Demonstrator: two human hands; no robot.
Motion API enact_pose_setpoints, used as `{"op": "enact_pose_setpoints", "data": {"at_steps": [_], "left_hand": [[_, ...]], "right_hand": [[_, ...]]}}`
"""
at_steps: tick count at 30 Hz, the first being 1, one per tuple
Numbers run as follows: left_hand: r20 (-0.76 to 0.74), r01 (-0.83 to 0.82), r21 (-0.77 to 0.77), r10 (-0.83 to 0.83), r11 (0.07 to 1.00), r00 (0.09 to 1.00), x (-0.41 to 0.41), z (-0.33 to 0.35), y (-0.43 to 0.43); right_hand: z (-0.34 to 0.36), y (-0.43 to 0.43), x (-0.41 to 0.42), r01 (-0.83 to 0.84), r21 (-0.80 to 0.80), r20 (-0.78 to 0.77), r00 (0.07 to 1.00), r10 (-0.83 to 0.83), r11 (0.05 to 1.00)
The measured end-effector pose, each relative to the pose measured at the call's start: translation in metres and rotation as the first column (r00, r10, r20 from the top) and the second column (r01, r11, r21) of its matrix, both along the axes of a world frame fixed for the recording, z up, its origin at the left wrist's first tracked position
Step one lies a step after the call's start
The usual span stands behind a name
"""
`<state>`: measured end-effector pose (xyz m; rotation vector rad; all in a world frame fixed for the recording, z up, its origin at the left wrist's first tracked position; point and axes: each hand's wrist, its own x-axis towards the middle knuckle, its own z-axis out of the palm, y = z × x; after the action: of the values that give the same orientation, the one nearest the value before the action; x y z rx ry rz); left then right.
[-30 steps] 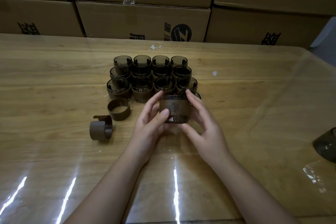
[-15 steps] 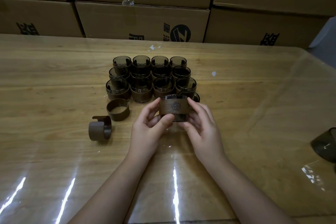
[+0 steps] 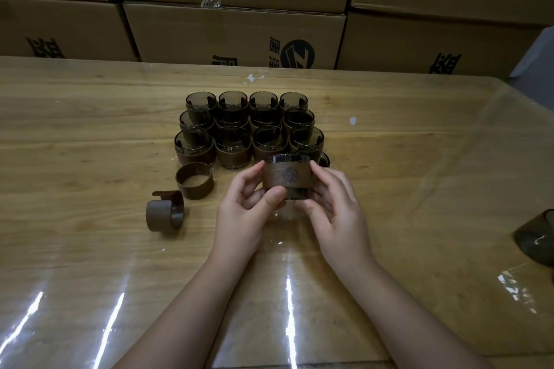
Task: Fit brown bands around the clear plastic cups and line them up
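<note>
A dark clear cup with a brown band [image 3: 286, 177] round it is held above the table between both hands. My left hand [image 3: 248, 213] pinches its left side with thumb and fingers; my right hand [image 3: 338, 213] grips its right side. The band covers the cup's upper part and the cup's base shows below it. Behind it stand several banded cups [image 3: 233, 147] in rows, and one more banded cup [image 3: 317, 157] sits just behind the held one. One loose brown band [image 3: 195, 180] stands upright and another brown band [image 3: 164, 215] lies on its side, left of my hands.
The wooden table [image 3: 90, 135] wears a glossy clear cover. Stacked cardboard boxes [image 3: 233, 36] wall off the far edge. A dark bare cup [image 3: 536, 238] lies at the right edge of the view. Small white scraps [image 3: 254, 78] lie beyond the cup rows.
The held cup has moved slightly away from me toward the rows, and the band now sits higher on it, with the base showing below. Both hands keep their hold.
</note>
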<state>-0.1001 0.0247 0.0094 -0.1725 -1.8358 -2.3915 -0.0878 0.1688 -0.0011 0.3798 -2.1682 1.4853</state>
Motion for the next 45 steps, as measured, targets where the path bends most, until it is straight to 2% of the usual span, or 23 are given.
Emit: {"op": "enact_pose_setpoints", "data": {"at_steps": [6, 10, 12, 15, 18, 26, 30, 33, 37, 39, 42, 45], "left_hand": [[-0.019, 0.014, 0.016, -0.014, 1.000, 1.000, -0.003, -0.002, 0.003], [-0.014, 0.048, 0.015, -0.047, 0.999, 0.999, -0.006, -0.003, 0.001], [-0.010, 0.039, -0.035, -0.039, 0.999, 0.999, -0.007, -0.004, 0.000], [-0.027, 0.001, -0.176, -0.006, 0.984, 1.000, -0.008, -0.007, -0.001], [-0.112, -0.032, -0.255, 0.003, 0.966, 0.994, -0.009, -0.010, 0.001], [-0.243, -0.127, -0.235, 0.068, 0.964, 0.968, -0.008, -0.012, 0.000], [-0.224, -0.136, -0.294, 0.069, 0.946, 0.972, -0.007, -0.010, -0.001], [-0.194, -0.196, -0.349, 0.133, 0.916, 0.972, -0.009, -0.008, -0.005], [-0.165, -0.351, -0.444, 0.310, 0.824, 0.936, -0.017, -0.014, -0.011], [-0.143, -0.372, -0.531, 0.352, 0.761, 0.925, -0.023, -0.017, -0.012], [-0.104, -0.329, -0.649, 0.348, 0.686, 0.932, -0.029, -0.021, -0.007], [-0.126, -0.340, -0.708, 0.363, 0.619, 0.923, -0.031, -0.021, -0.004]], "right_hand": [[0.001, -0.007, 0.001, -0.028, -0.149, 0.042, 0.999, 0.035, 0.988], [0.002, -0.006, 0.001, -0.039, -0.163, 0.163, 0.984, 0.066, 0.986], [0.005, -0.007, 0.002, -0.041, -0.215, 0.189, 0.978, 0.083, 0.976], [0.008, -0.006, 0.002, -0.014, -0.272, 0.167, 0.984, 0.062, 0.962], [0.009, -0.003, 0.000, -0.035, -0.355, 0.182, 0.978, 0.106, 0.934], [0.011, -0.005, 0.000, -0.149, -0.428, 0.076, 0.977, 0.200, 0.891], [0.010, -0.004, -0.001, -0.202, -0.374, 0.034, 0.972, 0.231, 0.905], [0.010, -0.003, -0.001, -0.206, -0.346, 0.070, 0.967, 0.244, 0.915], [0.004, 0.001, 0.000, -0.143, -0.140, 0.239, 0.955, 0.174, 0.980], [0.000, 0.002, -0.004, -0.110, -0.045, 0.331, 0.936, 0.119, 0.993], [-0.002, 0.004, -0.010, -0.076, -0.083, 0.427, 0.898, 0.104, 0.994], [-0.002, 0.006, -0.012, -0.070, -0.110, 0.455, 0.883, 0.113, 0.991]]}}
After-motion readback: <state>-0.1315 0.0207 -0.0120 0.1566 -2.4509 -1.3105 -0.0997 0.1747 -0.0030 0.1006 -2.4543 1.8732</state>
